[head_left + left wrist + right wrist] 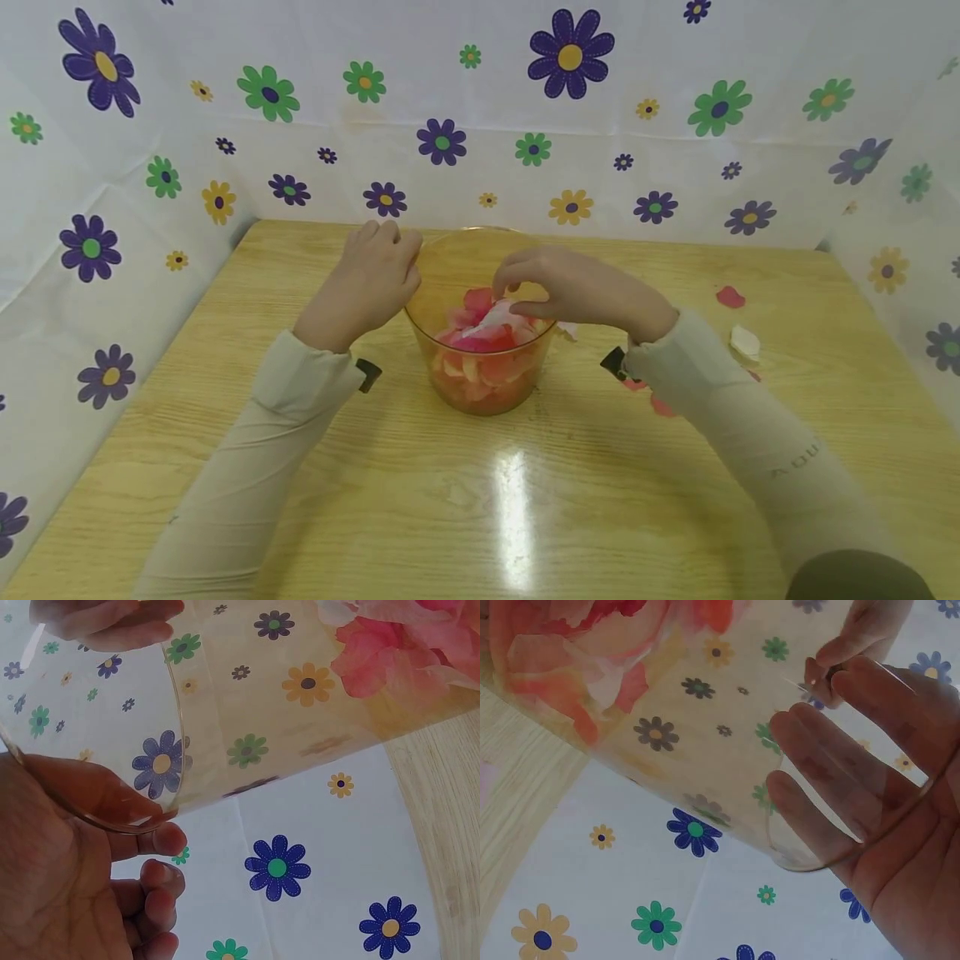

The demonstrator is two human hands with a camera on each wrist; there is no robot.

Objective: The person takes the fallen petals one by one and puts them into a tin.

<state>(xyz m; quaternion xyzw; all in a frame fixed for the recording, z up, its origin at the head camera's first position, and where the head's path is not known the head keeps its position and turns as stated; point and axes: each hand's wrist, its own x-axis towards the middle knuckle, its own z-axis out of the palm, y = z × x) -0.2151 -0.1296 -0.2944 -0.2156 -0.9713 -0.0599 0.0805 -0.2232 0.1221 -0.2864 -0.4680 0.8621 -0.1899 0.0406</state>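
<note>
A clear, amber-tinted bowl stands on the table, its lower part filled with pink, red and whitish petals. My left hand grips the left rim. In the left wrist view the thumb lies inside the bowl wall and the curled fingers stay outside. On the opposite side, my right hand reaches over the rim, fingers bent loosely down above the petals. The right wrist view shows these fingers spread and relaxed inside the bowl, holding nothing, well apart from the petals.
On the wooden table, right of the bowl, lie a red petal, a white petal and several others partly under the right forearm. A white cloth printed with flowers surrounds the table's back and sides.
</note>
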